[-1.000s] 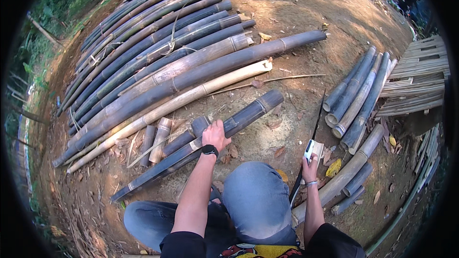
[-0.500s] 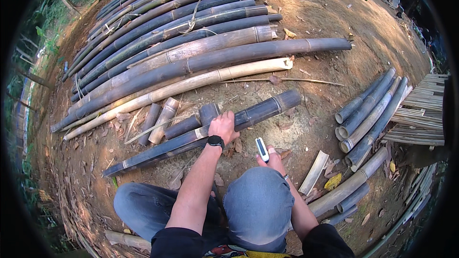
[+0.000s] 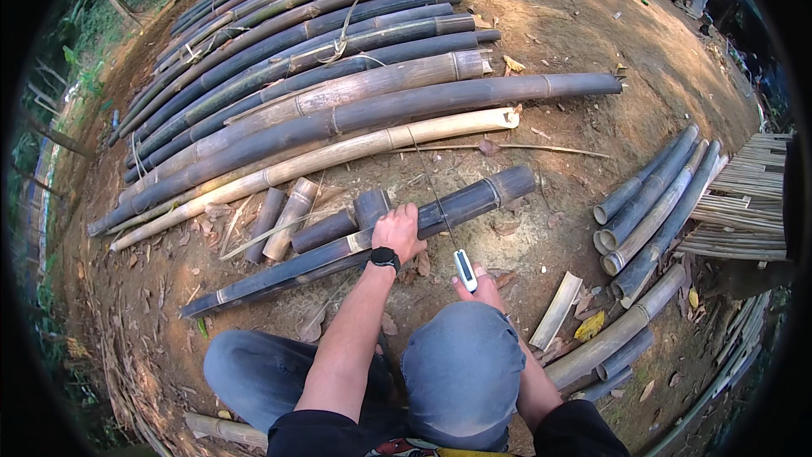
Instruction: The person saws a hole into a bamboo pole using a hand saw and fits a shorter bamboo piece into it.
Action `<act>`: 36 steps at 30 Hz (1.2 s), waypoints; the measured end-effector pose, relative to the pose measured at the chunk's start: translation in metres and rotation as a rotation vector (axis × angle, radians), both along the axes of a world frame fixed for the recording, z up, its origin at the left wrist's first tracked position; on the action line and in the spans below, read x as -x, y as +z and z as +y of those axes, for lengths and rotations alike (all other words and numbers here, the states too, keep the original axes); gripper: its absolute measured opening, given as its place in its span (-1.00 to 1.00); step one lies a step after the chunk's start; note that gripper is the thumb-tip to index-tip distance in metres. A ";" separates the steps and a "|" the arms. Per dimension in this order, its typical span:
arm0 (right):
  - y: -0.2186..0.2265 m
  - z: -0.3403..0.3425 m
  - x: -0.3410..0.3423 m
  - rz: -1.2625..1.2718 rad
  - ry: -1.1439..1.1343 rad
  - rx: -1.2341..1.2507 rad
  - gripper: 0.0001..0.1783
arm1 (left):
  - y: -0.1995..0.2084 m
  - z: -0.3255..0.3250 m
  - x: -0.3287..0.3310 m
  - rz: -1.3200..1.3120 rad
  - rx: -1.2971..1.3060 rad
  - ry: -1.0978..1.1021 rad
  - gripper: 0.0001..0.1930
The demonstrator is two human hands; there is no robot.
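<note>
A dark bamboo pole [image 3: 486, 192] lies slantwise on the ground before me, with a long split or groove along its left part. My left hand [image 3: 397, 231], a black watch on its wrist, is closed round the pole near its middle. To the right, my right hand [image 3: 484, 289] is closed on a handsaw [image 3: 463, 267] with a white and dark handle. The saw's thin blade crosses the pole to the right of my left hand and points away from me. Short bamboo pieces [image 3: 326, 230] lie just behind the pole. My raised knee is close to my right hand.
Long bamboo poles [image 3: 338, 117] lie side by side across the far left. Cut bamboo lengths [image 3: 626, 233] and a yellow leaf [image 3: 589, 322] are at the right. A split bamboo piece [image 3: 556, 311] lies near my right forearm. Bundled slats [image 3: 736, 203] stand at the far right.
The saw blade now shows plainly across the pole; before, only the handle could be made out. My left hand stays on the pole, nearly unmoved.
</note>
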State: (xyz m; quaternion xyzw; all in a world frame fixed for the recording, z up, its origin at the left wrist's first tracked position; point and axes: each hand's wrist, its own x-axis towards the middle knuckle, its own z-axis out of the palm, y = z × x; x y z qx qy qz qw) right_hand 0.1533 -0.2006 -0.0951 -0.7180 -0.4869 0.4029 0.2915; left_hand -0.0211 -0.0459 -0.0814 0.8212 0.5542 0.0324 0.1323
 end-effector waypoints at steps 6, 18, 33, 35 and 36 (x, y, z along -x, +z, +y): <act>0.001 -0.006 -0.002 0.078 0.019 -0.031 -0.61 | -0.005 0.000 0.004 -0.012 -0.064 -0.030 -0.44; 0.009 0.021 -0.005 0.052 0.095 0.006 -0.61 | -0.006 -0.001 0.000 0.000 -0.046 -0.019 -0.44; 0.014 -0.001 -0.005 0.039 0.120 0.015 -0.62 | -0.005 0.002 0.007 0.007 0.008 -0.014 -0.38; 0.023 -0.025 -0.003 0.071 0.093 0.000 -0.62 | -0.005 -0.002 0.004 0.011 0.013 -0.025 -0.37; 0.026 -0.030 -0.002 0.087 0.079 -0.006 -0.62 | -0.004 0.000 0.003 0.009 0.012 -0.031 -0.37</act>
